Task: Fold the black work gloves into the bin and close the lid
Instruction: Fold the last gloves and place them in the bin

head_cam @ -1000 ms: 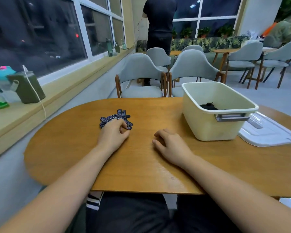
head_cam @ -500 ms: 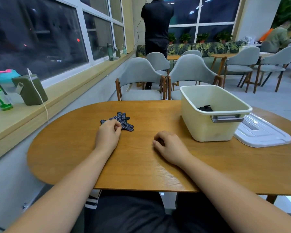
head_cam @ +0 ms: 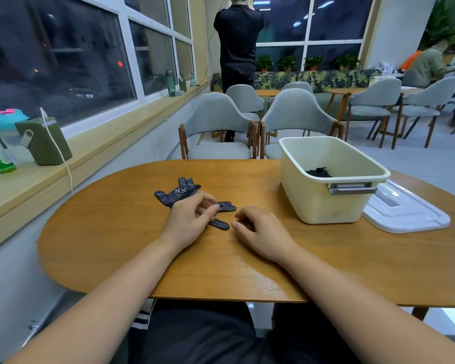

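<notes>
A black dotted work glove (head_cam: 180,193) lies on the wooden table (head_cam: 116,232), left of centre, its fingers spread out toward both sides. My left hand (head_cam: 191,219) lies over its near part, fingers curled and pinching the fabric. Beside it, my right hand (head_cam: 260,228) rests on the table with loosely curled fingers and holds nothing. The cream bin (head_cam: 323,206) stands open at the right with another black glove (head_cam: 319,172) inside. Its white lid (head_cam: 407,214) lies flat on the table to the right of the bin.
Two grey chairs (head_cam: 218,127) stand at the table's far edge. A window ledge on the left carries a green box (head_cam: 44,140) with a white cable and bottles. A person in black (head_cam: 238,43) stands further back, with more tables and chairs at the right.
My left hand has drawn the glove nearer and to the right, so glove fingers now show on both sides of it. My right hand has stayed put.
</notes>
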Available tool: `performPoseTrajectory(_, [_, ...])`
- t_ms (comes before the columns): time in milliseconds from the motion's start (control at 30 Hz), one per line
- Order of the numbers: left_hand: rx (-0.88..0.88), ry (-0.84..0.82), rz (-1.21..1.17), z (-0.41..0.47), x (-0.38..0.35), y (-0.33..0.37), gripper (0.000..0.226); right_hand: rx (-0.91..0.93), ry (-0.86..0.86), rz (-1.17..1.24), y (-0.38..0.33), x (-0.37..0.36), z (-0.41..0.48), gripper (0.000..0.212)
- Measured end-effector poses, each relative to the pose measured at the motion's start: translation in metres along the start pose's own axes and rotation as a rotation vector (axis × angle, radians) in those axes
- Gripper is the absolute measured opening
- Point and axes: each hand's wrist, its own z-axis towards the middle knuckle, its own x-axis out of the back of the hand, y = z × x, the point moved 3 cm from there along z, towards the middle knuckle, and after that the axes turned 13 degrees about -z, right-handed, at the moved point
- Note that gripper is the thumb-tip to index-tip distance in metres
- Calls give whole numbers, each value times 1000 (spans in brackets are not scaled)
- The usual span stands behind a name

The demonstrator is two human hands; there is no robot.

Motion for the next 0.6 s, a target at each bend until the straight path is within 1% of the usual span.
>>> performPoseTrajectory(33, [5,50,41,2,4,-3,6,-3,-2,4,0,1,0,30])
performPoseTrajectory(100, [42,168,149,5,15,-12,11,-9,5,18,1,1,0,28])
performPoseTrajectory(167, [134,257,218,8,27,-26,17,-11,6,22,1,2,-1,27])
performPoseTrajectory(233, [278,274,287,9,37,-41,22,-16,2,24,2,2,-1,26])
performPoseTrajectory(300, [364,262,326,10,42,-52,21,-20,-6,26,2,2,0,26])
performPoseTrajectory(400, [365,199,352,10,37,-52,7,-24,-14,28,2,1,0,26])
performPoseTrajectory(500, [314,118,381,9,28,-46,21,-26,0,35,4,0,0,25])
performPoseTrajectory(600, [225,-19,389,8,20,-41,29,-17,52,9,4,0,0,23])
